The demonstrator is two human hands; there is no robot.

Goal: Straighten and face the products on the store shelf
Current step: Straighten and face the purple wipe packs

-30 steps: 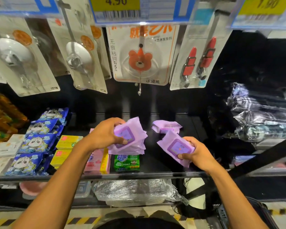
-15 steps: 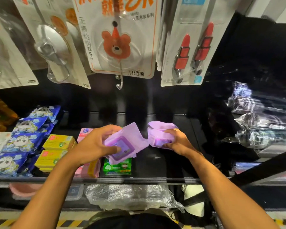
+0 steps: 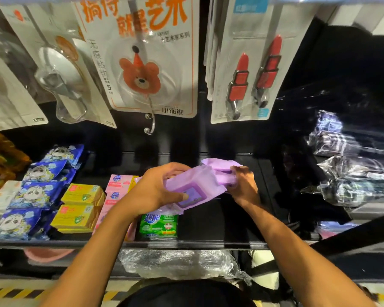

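Note:
My left hand [image 3: 157,191] grips a stack of purple wipe packs [image 3: 193,191], thumb on the top pack's label, held above the black shelf [image 3: 220,220]. My right hand [image 3: 242,185] grips further purple packs [image 3: 220,171] at the back, pressed against the left stack. A green soap pack [image 3: 159,226] lies on the shelf under the left hand. Pink packs [image 3: 116,189] lie just left of it, partly hidden by my left forearm.
Yellow boxes [image 3: 80,209] and blue panda packs [image 3: 38,191] fill the shelf's left side. Carded hooks with a bear [image 3: 140,74] and lipstick shapes [image 3: 253,78] hang overhead. Clear-wrapped dark bundles [image 3: 350,173] sit right. A plastic-wrapped bundle [image 3: 175,262] lies on the lower shelf.
My right hand went from the front of the shelf to the back, taking up the loose purple pack there. Both hands now bring their packs together.

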